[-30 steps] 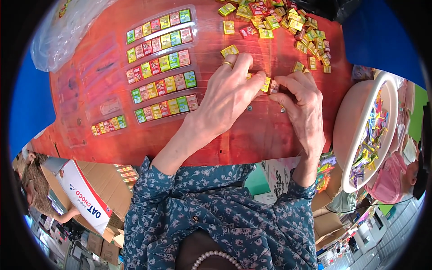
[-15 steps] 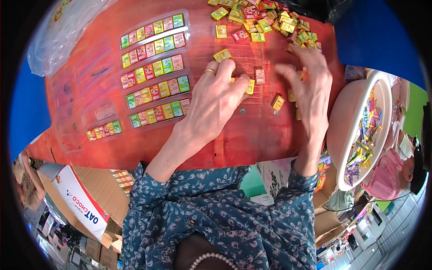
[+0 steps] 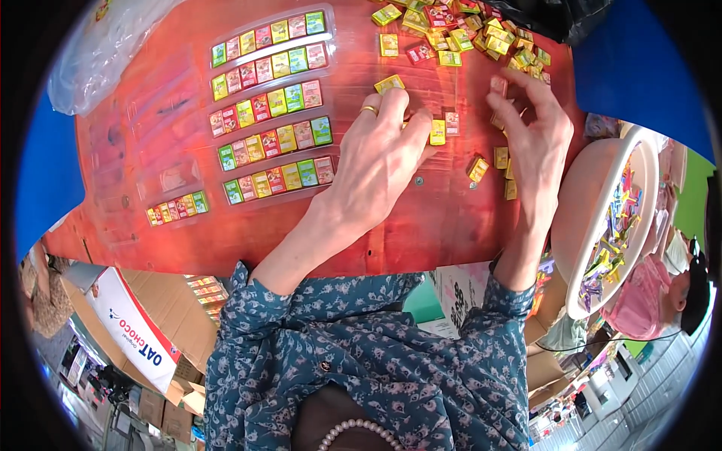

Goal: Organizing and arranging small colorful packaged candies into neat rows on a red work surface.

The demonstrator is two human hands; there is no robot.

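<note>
My left hand (image 3: 380, 154) rests low over the red table, fingers curled together around small candy boxes; a bit of yellow box shows between finger and thumb, the rest is hidden. A yellow box (image 3: 438, 132) and a pink box (image 3: 451, 122) stand side by side just past the thumb. Above the knuckles lies another yellow box (image 3: 389, 83). My right hand (image 3: 535, 128) pinches a small pinkish-red box (image 3: 499, 86) between thumb and forefinger. Several yellow boxes (image 3: 501, 157) lie beside its palm, and a brown-yellow one (image 3: 477, 169) lies nearer me.
A clear plastic tray (image 3: 329, 71) at left holds rows of coloured boxes; a short row (image 3: 177, 209) sits nearby. Loose boxes (image 3: 459, 37) are heaped at the far side. A white tub (image 3: 583, 199) of wrapped sweets stands right. A cardboard box (image 3: 162, 316) is below the table's left edge.
My right hand's finger and thumb have closed on a pinkish-red box. My left hand stays over its boxes. The whole view has shifted slightly, moving the table's contents to the right.
</note>
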